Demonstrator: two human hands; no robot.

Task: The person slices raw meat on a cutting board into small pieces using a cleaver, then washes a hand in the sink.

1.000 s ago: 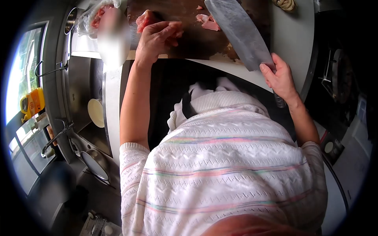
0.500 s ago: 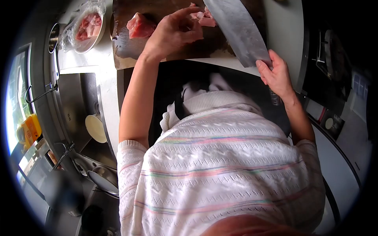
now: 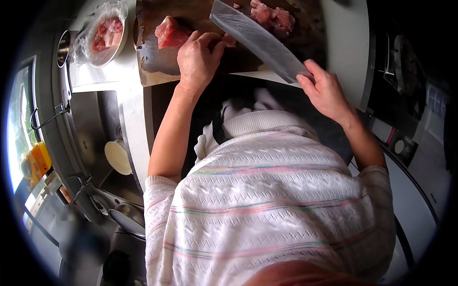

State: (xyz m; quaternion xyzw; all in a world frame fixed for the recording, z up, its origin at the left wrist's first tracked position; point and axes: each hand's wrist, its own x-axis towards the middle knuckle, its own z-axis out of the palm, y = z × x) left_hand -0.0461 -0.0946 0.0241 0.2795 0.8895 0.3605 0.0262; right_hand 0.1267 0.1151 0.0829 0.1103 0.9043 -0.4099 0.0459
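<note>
A wide cleaver (image 3: pixel 257 40) slants over the dark cutting board (image 3: pixel 155 62), its handle end in my closed right hand (image 3: pixel 324 90). My left hand (image 3: pixel 200 59) rests on the board with bent fingers, closed on a small piece of meat (image 3: pixel 229 40) left of the blade. A larger chunk of raw meat (image 3: pixel 171 32) lies just left of that hand. Beyond the blade, to its right, sits a pile of cut meat (image 3: pixel 274 18).
A bowl (image 3: pixel 125 38) with raw meat and plastic wrap stands on the counter at the upper left. Below it is a sink (image 3: pixel 86 109) with a cream-coloured dish (image 3: pixel 118 157). A yellow container (image 3: pixel 39 159) is by the window.
The cleaver has swung left across the board, and the cut meat now shows on its right side. My left hand has drawn back and its fingers have closed in near the blade.
</note>
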